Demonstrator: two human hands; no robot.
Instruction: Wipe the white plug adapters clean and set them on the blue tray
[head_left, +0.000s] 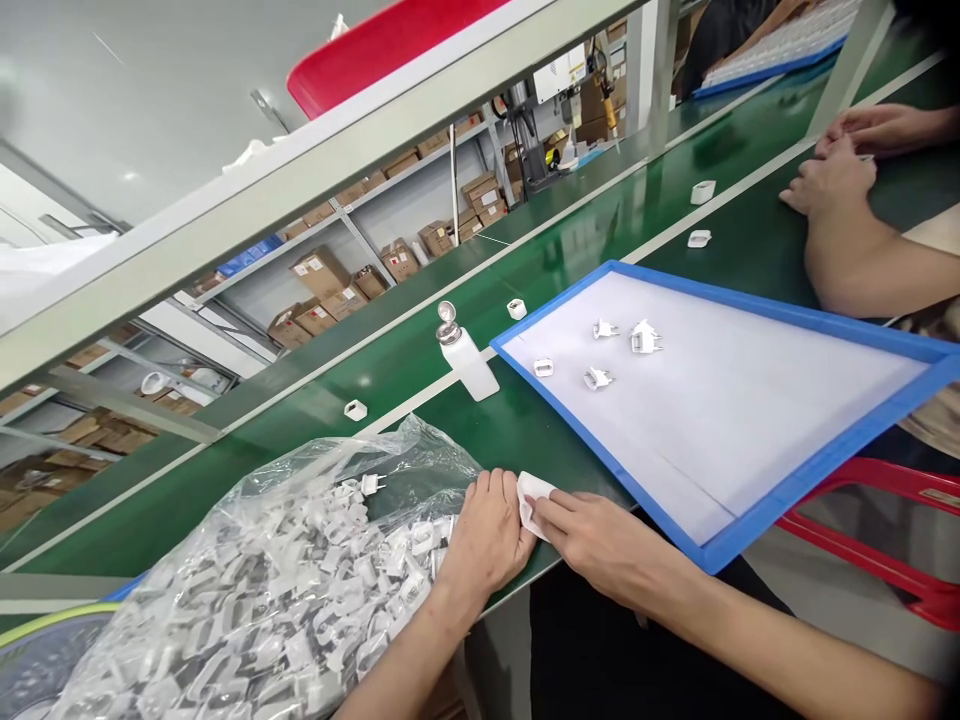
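Note:
My right hand (pixel 589 540) pinches a folded white wipe (pixel 531 500) between thumb and fingers. Right beside it, my left hand (pixel 491 525) is closed, knuckles up, and whatever lies in its fingers is hidden. The two hands meet near the front edge of the green work surface (pixel 517 430). Left of them lies a clear plastic bag (pixel 300 470) full of small white plastic parts (pixel 292 590). One white two-pin plug piece (pixel 371 484) shows at the bag's upper part. Beyond my hands stands a white pump bottle (pixel 469 365) with its metal lid raised.
A blue-framed white tray (pixel 709 558) on the right carries several white plug pieces (pixel 645 338). Loose white housings (pixel 355 410) sit along the green conveyor (pixel 420 350). A co-worker's hands (pixel 832 175) are at the upper right. A red stool (pixel 885 510) stands below the tray. A metal beam (pixel 300 160) crosses overhead.

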